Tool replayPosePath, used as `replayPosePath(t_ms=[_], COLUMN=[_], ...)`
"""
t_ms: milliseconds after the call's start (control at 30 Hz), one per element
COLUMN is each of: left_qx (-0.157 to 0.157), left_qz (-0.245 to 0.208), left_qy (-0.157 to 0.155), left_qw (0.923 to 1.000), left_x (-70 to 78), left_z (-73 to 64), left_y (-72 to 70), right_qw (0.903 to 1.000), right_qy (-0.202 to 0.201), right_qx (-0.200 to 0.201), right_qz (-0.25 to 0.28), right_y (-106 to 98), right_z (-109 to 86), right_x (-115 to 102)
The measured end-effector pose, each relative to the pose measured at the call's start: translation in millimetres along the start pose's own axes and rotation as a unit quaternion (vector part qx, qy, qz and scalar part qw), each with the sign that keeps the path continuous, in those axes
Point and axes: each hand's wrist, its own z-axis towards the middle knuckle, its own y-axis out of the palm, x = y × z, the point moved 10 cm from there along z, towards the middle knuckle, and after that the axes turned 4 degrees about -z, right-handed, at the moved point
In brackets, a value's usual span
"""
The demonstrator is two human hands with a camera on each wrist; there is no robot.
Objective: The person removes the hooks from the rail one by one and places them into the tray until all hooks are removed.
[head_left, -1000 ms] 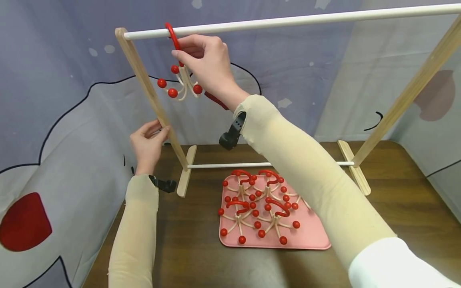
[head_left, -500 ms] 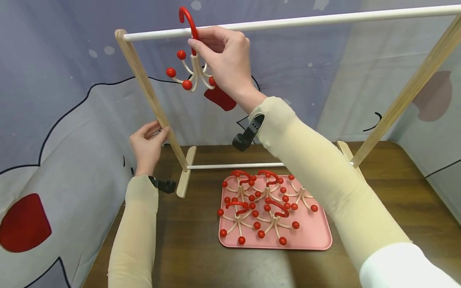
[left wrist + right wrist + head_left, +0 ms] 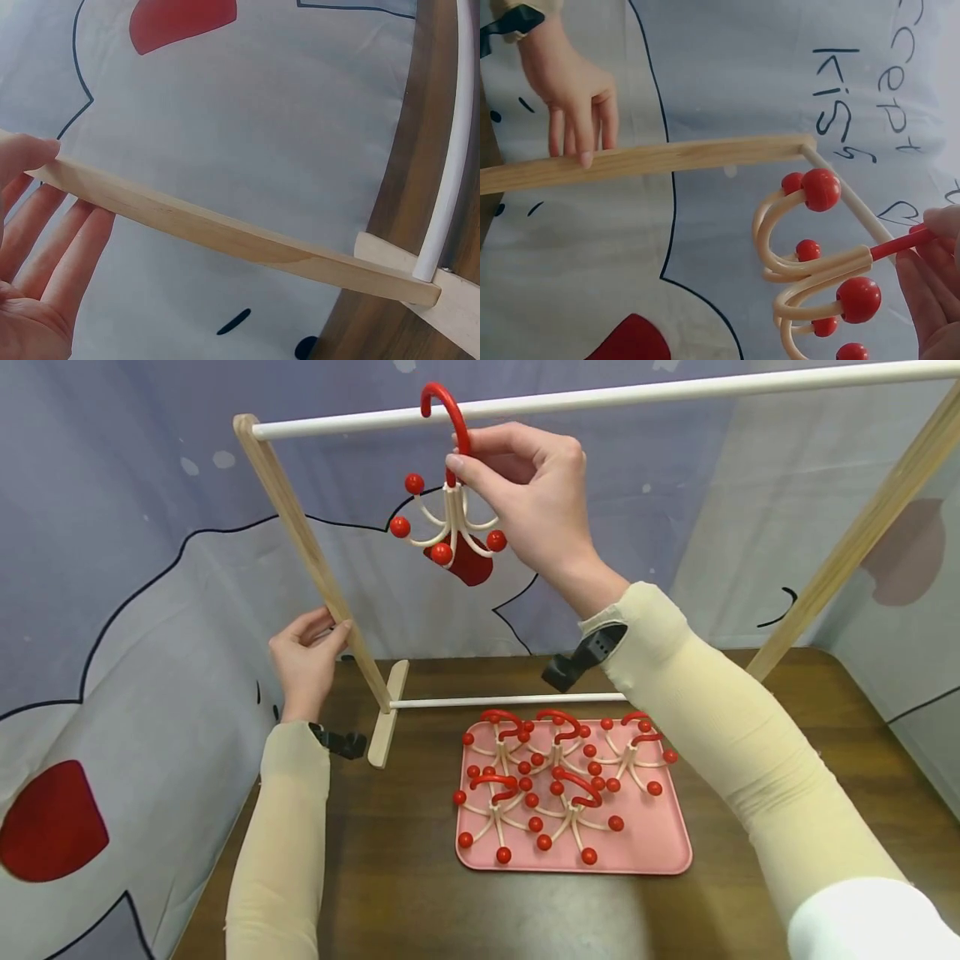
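Observation:
My right hand (image 3: 547, 497) pinches the red hook stem of a claw hanger (image 3: 454, 510) with several cream curved arms tipped by red balls. The hook's curve stands at the white top rail (image 3: 637, 396) of a garment rack; I cannot tell whether it rests over it. In the right wrist view the hanger (image 3: 829, 262) dangles below the fingers, its hook top out of frame. Lower left, my left hand (image 3: 303, 656) holds the rack's left wooden post (image 3: 311, 552) between thumb and fingers. The left wrist view shows these fingers (image 3: 82, 247) against the post (image 3: 202, 225).
A pink tray (image 3: 652, 843) on the brown table (image 3: 390, 885) bears several similar hangers. Behind it runs the rack's lower white bar (image 3: 502, 701). The right post (image 3: 862, 543) slants down at the right, its foot hidden by the right sleeve (image 3: 720, 718). A printed curtain hangs behind.
My right hand has lifted the hanger's hook off the left end of the top rail and carried it rightward along it, then slightly lower. The left hand stays on the post.

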Motion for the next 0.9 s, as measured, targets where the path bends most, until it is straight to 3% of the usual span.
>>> replayPosePath(t_ms=[333,567,900], left_qx=[-0.001,-0.004,-0.004], left_qz=[-0.018,0.004,0.027], left_qy=[0.0,0.016,0.017], left_qw=[0.9998,0.9999,0.9995], left_x=[1.6,3.0,0.1], left_z=[-1.7,-2.6,-4.5], left_y=[-0.3,1.3,-2.5], right_qw=[0.9995,0.9974,0.9971], right_qy=[0.016,0.027,0.026], right_qx=[0.026,0.041,0.062], right_qz=[0.0,-0.052,-0.036], right_y=[-45,-74,-111], right_z=[-32.1,-66.1,-112.1], right_x=[17,32,41])
